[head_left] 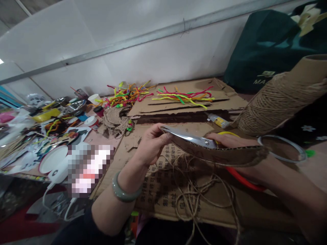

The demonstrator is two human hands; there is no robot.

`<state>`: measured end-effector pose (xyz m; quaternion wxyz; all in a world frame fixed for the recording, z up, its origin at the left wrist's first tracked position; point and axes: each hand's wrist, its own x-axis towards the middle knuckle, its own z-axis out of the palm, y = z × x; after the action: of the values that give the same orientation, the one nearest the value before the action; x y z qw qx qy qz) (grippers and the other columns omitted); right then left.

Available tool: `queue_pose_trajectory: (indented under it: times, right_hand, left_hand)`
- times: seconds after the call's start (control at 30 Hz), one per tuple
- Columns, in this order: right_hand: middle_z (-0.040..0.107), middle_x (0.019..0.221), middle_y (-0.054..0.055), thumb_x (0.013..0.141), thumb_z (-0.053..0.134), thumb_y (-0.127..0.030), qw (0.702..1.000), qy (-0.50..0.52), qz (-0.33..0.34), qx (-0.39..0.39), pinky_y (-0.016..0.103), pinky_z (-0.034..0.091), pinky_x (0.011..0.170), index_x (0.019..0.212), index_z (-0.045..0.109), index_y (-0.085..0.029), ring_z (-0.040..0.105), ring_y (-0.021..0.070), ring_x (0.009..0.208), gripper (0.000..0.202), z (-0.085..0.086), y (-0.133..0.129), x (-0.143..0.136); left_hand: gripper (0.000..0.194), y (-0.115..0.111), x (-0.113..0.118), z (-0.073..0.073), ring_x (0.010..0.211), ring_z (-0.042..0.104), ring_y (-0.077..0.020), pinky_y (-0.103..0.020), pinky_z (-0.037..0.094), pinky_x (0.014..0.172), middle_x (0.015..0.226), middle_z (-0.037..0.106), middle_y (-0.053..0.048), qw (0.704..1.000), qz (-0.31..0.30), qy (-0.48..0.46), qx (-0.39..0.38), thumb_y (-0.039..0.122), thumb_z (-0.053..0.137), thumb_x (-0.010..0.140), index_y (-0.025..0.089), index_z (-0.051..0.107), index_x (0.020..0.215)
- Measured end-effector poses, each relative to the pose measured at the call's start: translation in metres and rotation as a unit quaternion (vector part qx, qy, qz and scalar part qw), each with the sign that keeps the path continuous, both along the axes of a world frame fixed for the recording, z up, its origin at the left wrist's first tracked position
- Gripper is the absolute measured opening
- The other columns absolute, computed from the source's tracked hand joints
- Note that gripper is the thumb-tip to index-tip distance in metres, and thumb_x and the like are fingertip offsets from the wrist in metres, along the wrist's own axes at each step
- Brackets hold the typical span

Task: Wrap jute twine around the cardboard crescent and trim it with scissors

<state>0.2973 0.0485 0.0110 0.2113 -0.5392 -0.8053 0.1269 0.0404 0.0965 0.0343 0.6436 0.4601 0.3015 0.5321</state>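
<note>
Head view: a curved cardboard piece (217, 157) is pinched at its left end by the left hand (150, 146), beside the tip of the scissors (190, 137). The scissors' handles are gripped by the right hand (234, 140), above loose twine (190, 185).

The cardboard piece (217, 157) is a long, brown, bowed strip, held up off the surface toward the near right, with its corrugated edge on show (wavy core and all). The scissors (190, 137) run right along its far side, shiny silver blade pointing left, pivot screw toward the right. Can't tell how wide they're spread, only one blade shows clearly.
</note>
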Motion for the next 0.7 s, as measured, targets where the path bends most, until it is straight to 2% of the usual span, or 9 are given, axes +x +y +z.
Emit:
queue_pose_trajectory:
  times: [0.4, 0.53, 0.7]
  right_hand:
    - [0.069, 0.125, 0.002, 0.087, 0.053, -0.047, 1.0, -0.004, -0.004, -0.03, 0.04, 0.053, 0.097, 0.13, 0.059, -0.028, 0.067, 0.0255, 0.111, 0.047, 0.0008, -0.0007, 0.0008]
    - [0.07, 0.123, 0.003, 0.087, 0.051, -0.045, 1.0, -0.02, -0.013, -0.002, 0.041, 0.055, 0.093, 0.129, 0.06, -0.028, 0.068, 0.0255, 0.107, 0.046, -0.0004, 0.0003, 0.0018]
    - [0.071, 0.119, 0.006, 0.086, 0.048, -0.046, 1.0, -0.021, 0.007, 0.02, 0.042, 0.058, 0.086, 0.125, 0.062, -0.026, 0.07, 0.0269, 0.103, 0.046, 0.0026, 0.0016, 0.004]
  left_hand:
    - [0.029, 0.0, 0.0004, 0.0009, 0.062, 0.057, -0.007, -0.018, 0.05, 0.061, 0.066, 0.065, 0.003, 1.0, -0.001, -0.005, -0.009, 0.03, 0.091, 0.055, 0.017, 0.068, 0.067]
    - [0.029, -0.0006, 0.0003, 0.0012, 0.063, 0.057, -0.0076, -0.019, 0.05, 0.061, 0.067, 0.065, 0.003, 1.0, 0.001, -0.002, -0.009, 0.03, 0.091, 0.055, 0.018, 0.069, 0.068]
    - [0.028, 0.0001, -0.0002, 0.0001, 0.062, 0.057, -0.007, -0.018, 0.05, 0.06, 0.066, 0.065, 0.003, 1.0, -0.002, -0.005, -0.01, 0.03, 0.091, 0.055, 0.018, 0.07, 0.068]
